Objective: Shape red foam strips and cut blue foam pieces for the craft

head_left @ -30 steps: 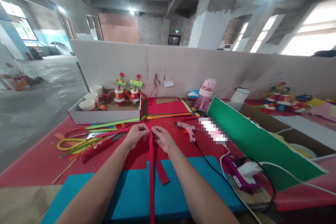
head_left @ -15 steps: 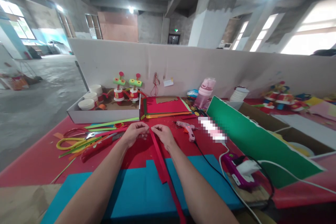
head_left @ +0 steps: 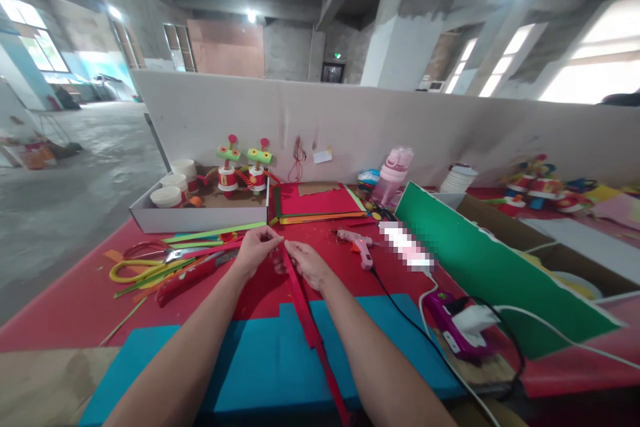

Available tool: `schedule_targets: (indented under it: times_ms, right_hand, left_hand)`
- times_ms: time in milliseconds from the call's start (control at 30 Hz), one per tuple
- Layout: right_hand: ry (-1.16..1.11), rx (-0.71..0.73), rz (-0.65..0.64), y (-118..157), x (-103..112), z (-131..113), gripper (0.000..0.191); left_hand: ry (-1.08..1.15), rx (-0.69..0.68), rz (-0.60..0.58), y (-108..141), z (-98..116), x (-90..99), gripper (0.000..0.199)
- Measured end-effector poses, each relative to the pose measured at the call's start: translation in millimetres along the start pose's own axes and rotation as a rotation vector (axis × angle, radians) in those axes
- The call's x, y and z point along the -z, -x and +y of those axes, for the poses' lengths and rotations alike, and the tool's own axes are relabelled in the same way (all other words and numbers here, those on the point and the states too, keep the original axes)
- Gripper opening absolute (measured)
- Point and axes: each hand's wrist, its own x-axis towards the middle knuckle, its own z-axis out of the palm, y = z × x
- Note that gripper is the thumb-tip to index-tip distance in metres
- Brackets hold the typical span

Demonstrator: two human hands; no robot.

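Two red paper strips (head_left: 300, 303) run from my fingertips down toward the front edge of the table, one lying over the other near the top. My right hand (head_left: 309, 265) pinches their upper end between thumb and fingers. Close against it, my left hand (head_left: 259, 252) has thumb and index finger pressed together at the tip of the strips; its other fingers are blurred. Beneath my forearms lies a blue sheet (head_left: 240, 360) on the red table covering.
Scissors (head_left: 135, 270) lie among paper strips at left. Behind stand a white box (head_left: 200, 220) with paper cups and two cup figures (head_left: 227, 177). A pink glue gun (head_left: 359, 247), its cord, a purple power strip (head_left: 457, 330) and a green panel (head_left: 493, 267) are at right.
My right hand has shifted slightly down and its fingers have curled more around the strips. The strips have drawn closer together, and my left fingers have moved up to their tip.
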Motion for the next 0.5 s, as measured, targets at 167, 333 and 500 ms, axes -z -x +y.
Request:
schedule_targets:
  times_ms: [167,333,500]
  right_hand:
    - [-0.152,-0.026,-0.068,3.7,1.7,-4.0,0.023]
    - [-0.171,-0.085,-0.038,1.9,5.7,-9.0,0.025]
    - [-0.085,-0.087,0.031,1.4,6.9,-8.4,0.036]
  left_hand:
    - [0.049,-0.004,-0.013,-1.1,-3.1,2.4,0.025]
    - [0.074,0.007,-0.072,-1.0,-4.4,4.8,0.026]
    - [0.054,0.01,-0.1,0.1,-3.2,2.6,0.029]
